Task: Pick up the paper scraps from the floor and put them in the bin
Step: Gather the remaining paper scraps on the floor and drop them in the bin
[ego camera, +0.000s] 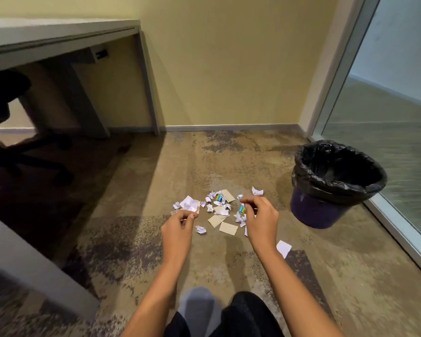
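Scraps: paper scraps (216, 207) lie scattered on the floor (156, 190) in a loose cluster — crumpled white balls, a few flat tan pieces, two bits with blue and yellow print.
Stray piece: one white scrap (284, 248) lies apart from the cluster, just right of the right forearm.
Bin: a purple bin (314, 212) with a black liner (338, 171) stands upright on the floor to the right of the scraps, near a glass wall (387, 105); its mouth is open and dark inside.
Left hand: the left hand (178, 229) hovers over the near left edge of the cluster, fingers (192, 216) curled with thumb and forefinger tips pressed together; whether they pinch anything I cannot tell.
Right hand: the right hand (260, 217) hovers over the right side of the cluster, fingers curled loosely inward — nothing clearly held.
Surroundings: a desk (58, 32) stands against the yellow wall at left, a dark office chair (7, 105) beneath it.
Person: dark trousers and a grey sock (199, 310) show at the bottom edge.
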Tool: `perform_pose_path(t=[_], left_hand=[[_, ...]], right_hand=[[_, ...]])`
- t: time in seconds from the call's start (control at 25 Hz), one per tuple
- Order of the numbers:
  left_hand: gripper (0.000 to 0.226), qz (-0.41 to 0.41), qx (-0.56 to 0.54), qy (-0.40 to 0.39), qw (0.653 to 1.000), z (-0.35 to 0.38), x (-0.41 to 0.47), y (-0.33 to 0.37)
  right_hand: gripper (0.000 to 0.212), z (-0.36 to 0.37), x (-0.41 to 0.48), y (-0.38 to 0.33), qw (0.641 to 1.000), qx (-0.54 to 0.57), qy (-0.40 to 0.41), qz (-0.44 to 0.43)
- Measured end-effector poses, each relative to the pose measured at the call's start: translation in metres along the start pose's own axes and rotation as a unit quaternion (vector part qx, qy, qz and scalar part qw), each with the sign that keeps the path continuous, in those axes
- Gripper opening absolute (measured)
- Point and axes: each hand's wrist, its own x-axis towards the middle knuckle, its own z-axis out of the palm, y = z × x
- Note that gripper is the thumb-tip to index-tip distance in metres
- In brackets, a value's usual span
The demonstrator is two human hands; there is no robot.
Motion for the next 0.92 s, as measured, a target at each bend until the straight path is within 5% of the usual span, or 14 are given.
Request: perform_pose_path(t=[0.52, 0.76, 0.92], left_hand=[[0.014, -0.123, 0.128, -0.031, 0.984, 0.082, 0.128, -0.135], [0.064, -0.19, 0.205, -0.093, 0.956, 0.127, 0.186, -0.202], [0.074, -0.203, 0.245, -0.121, 0.94, 0.15, 0.209, -0.239]], right_hand=[[0.02, 0.16, 0.053, 0.13, 0.973, -0.038, -0.22, 0.053], [0.033, 0.252, 0.086, 0.173, 0.922, -0.083, -0.366, 0.091], [0.057, 0.319, 0.094, 0.184, 0.886, -0.129, -0.441, 0.066]])
